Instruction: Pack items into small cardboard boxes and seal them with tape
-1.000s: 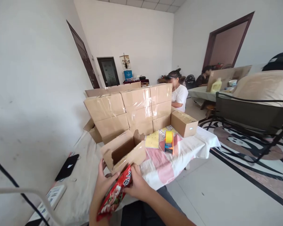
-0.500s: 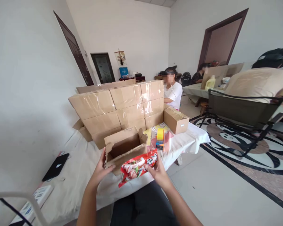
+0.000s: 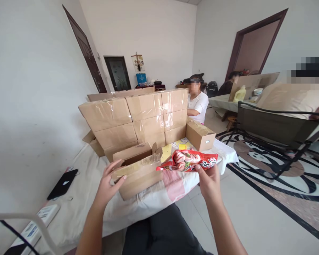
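My right hand [image 3: 208, 180] grips a red snack packet [image 3: 188, 160] by its near edge and holds it flat, just right of an open cardboard box [image 3: 138, 170]. My left hand [image 3: 108, 182] is clasped on the box's near left corner, thumb on its front wall. The box stands on a cloth-covered table [image 3: 95, 198], its flaps up. The packet's left tip reaches the box's right flap.
Behind the box stands a wall of sealed, taped cartons [image 3: 138, 115], with one more carton [image 3: 200, 135] at the right. A black phone [image 3: 62, 179] lies on the table's left. People sit further back; a folding chair [image 3: 276, 127] stands at the right.
My right hand has lifted the red packet up and to the right, from in front of the box to beside it. My left hand stays on the box's corner.
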The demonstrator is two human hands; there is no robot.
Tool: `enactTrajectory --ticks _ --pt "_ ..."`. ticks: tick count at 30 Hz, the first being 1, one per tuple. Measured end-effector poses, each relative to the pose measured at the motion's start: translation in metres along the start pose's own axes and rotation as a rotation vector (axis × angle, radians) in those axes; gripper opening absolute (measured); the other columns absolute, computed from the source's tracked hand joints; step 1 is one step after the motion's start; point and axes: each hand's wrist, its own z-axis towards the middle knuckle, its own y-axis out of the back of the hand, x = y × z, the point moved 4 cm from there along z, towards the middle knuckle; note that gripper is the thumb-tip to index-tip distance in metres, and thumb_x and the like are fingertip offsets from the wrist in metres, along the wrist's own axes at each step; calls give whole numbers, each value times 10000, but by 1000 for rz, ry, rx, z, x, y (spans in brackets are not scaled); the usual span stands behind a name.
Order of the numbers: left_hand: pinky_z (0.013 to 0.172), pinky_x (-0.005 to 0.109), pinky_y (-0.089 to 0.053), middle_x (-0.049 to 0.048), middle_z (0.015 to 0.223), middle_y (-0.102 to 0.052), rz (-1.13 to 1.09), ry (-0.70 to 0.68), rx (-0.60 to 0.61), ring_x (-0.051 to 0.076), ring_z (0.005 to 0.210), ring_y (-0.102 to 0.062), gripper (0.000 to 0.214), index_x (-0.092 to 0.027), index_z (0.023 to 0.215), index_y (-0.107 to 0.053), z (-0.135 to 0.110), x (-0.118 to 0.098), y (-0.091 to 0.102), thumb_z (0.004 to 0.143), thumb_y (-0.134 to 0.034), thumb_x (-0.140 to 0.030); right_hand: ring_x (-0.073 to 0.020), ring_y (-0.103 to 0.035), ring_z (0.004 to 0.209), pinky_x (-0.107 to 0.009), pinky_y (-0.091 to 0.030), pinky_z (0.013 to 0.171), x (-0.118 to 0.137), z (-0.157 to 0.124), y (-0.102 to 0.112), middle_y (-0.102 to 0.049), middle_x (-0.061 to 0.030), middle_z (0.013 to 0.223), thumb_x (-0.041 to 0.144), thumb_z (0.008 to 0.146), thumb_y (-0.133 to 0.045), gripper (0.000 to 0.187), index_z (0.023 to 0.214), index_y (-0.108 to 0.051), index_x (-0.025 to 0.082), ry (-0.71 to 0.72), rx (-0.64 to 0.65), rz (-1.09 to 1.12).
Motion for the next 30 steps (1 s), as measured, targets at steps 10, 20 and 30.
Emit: enactTrajectory --ticks 10,20,30 --pt "951 365 -571 89 1463 -585 317 -89 437 301 1235 -635 300 -278 1066 -675 10 -3 30 888 -639 -516 -272 -708 1089 -473 -564 978 10 4 -21 -728 -103 1229 416 846 -785 402 1165 -621 235 45 21 19" --pt "908 375 -595 66 1225 -754 282 127 383 297 1104 -718 483 -282 1270 -666 -19 46 67 820 -564 -423 -288 -686 1177 -497 -523 1042 9 -5 -13 -712 -115 1285 403 828 -796 505 1271 -613 241 17 -18 64" --pt "945 413 -523 42 1151 -773 406 -112 523 305 1107 -653 313 -355 1085 -780 51 -23 29 909 -562 -493 -301 -712 1111 -503 -556 998 -9 -29 -1 -722 -118 1263 406 813 -815 476 1222 -638 239 -77 -67 34"
